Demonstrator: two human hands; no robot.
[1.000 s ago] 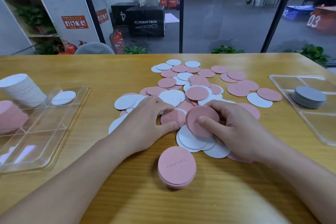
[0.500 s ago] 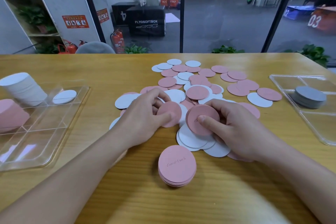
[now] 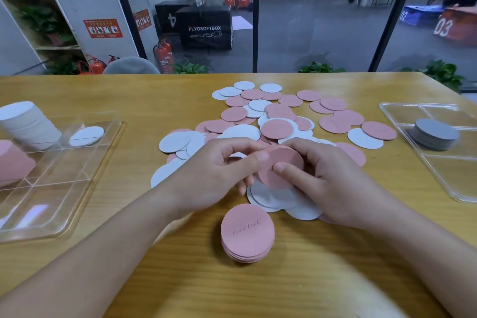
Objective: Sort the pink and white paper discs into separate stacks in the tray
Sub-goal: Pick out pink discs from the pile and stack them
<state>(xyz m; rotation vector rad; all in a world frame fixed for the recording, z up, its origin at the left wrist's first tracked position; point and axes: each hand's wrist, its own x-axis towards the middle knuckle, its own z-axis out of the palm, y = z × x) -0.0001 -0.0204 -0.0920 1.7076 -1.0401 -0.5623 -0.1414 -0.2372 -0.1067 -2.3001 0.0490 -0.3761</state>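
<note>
While two hands [image 3: 273, 175] grip, one pink stack [image 3: 247, 233]

pink stack [image 3: 13, 162] cut off left

Pink discs [image 3: 280, 168] and white discs [image 3: 242, 131] strew a yellow-brown woodgrain table [image 3: 335, 266].

Both hands [image 3: 271, 175] pinch pink discs [image 3: 282, 166] above pile [image 3: 278, 121].
</note>
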